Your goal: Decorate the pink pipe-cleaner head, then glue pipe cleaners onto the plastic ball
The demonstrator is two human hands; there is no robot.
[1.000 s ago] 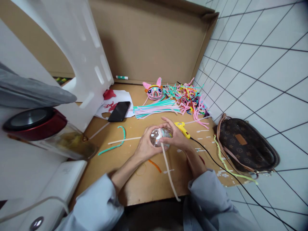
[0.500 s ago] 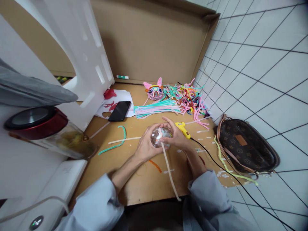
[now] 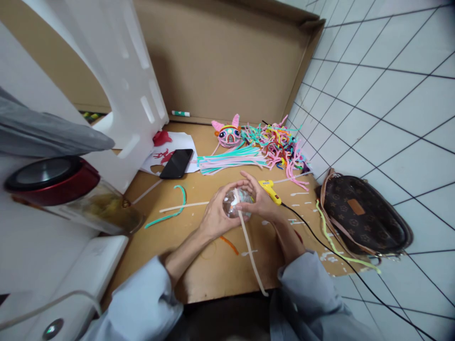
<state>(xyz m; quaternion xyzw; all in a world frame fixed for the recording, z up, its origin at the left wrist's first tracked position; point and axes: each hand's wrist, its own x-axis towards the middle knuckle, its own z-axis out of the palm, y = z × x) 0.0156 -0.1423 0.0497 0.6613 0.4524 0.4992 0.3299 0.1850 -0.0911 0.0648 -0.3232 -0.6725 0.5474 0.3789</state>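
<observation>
Both hands hold a clear plastic ball (image 3: 232, 205) partly wrapped in pipe cleaners, just above a cardboard work surface (image 3: 199, 270). My left hand (image 3: 214, 215) cups it from the left with curled fingers. My right hand (image 3: 260, 201) grips it from the right and presses a cream pipe cleaner (image 3: 251, 255) against it; the strand's free end trails toward me. A yellow glue gun (image 3: 269, 190) lies just beyond my right hand.
A pink pipe-cleaner animal head (image 3: 228, 133) and a pile of coloured pipe cleaners (image 3: 273, 147) lie at the back. A black phone (image 3: 176, 163) rests on paper at left. A brown handbag (image 3: 362, 215) sits on the tiled floor at right. A red-lidded jar (image 3: 67, 194) stands at left.
Almost nothing differs. My hands keep hold of the ball and only shift very slightly; the view has nudged a little.
</observation>
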